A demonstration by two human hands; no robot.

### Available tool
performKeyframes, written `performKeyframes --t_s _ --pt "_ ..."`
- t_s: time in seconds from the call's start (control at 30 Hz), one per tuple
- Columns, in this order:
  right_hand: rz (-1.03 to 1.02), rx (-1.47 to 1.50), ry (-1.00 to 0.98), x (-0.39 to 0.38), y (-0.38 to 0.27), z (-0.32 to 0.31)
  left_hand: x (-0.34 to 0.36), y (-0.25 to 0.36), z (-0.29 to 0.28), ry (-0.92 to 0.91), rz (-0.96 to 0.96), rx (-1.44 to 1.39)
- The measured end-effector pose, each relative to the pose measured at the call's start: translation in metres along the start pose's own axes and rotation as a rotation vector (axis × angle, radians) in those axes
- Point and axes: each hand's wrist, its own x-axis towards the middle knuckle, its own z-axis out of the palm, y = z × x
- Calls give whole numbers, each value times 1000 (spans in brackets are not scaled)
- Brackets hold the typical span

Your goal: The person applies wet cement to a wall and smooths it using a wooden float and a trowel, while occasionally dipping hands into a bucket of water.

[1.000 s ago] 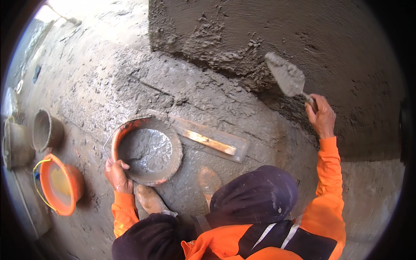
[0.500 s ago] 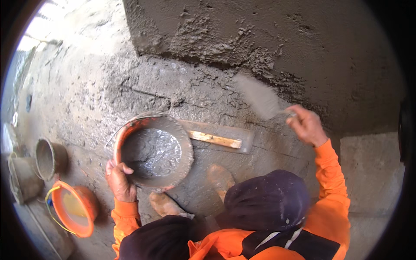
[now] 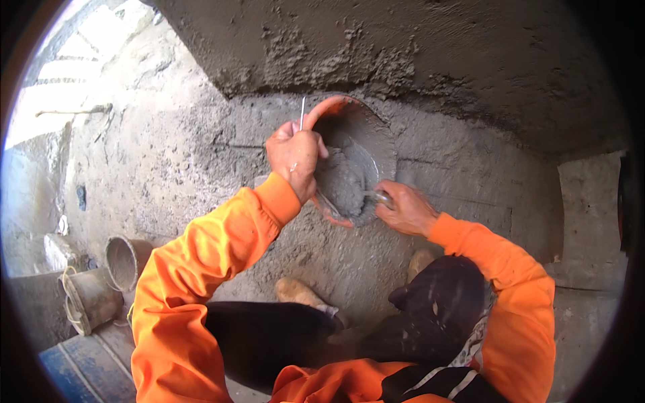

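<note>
1. The trowel's (image 3: 381,197) blade cannot be made out against the grey mortar (image 3: 346,181); the right hand (image 3: 406,209) covers most of its handle.
2. The left hand (image 3: 295,154) hides part of the orange bucket's (image 3: 334,104) rim.
3. A yellow strip (image 3: 130,312) vanishes behind the left sleeve (image 3: 188,289).
4. The knee (image 3: 443,295) hides most of the right foot (image 3: 420,263).
5. The dark rim cuts off a blue panel (image 3: 75,369).
6. A dark scrap (image 3: 81,197) is too small to identify.
</note>
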Motion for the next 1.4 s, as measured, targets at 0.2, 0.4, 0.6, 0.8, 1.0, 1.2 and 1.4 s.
performKeyframes --t_s 0.2,0.4,0.6,0.8,1.0,1.2,1.4 --pt "-29 -87 98 -32 75 -69 4 -81 29 139 -4 -298" --pt "-117 -160 -30 -63 115 -155 -7 -138 43 177 -10 -537" --pt "312 301 -386 -21 197 -242 -34 -146 58 306 44 -558" --pt "23 199 96 13 187 -295 -52 -141 43 449 383 -274" --pt "-496 -499 48 -8 182 -204 -61 -128 73 590 346 -344" --pt "-538 -814 160 -16 157 -72 -82 -138 133 454 379 -288" --pt "-333 -371 -227 -22 185 -78 -98 -142 127 471 282 -347"
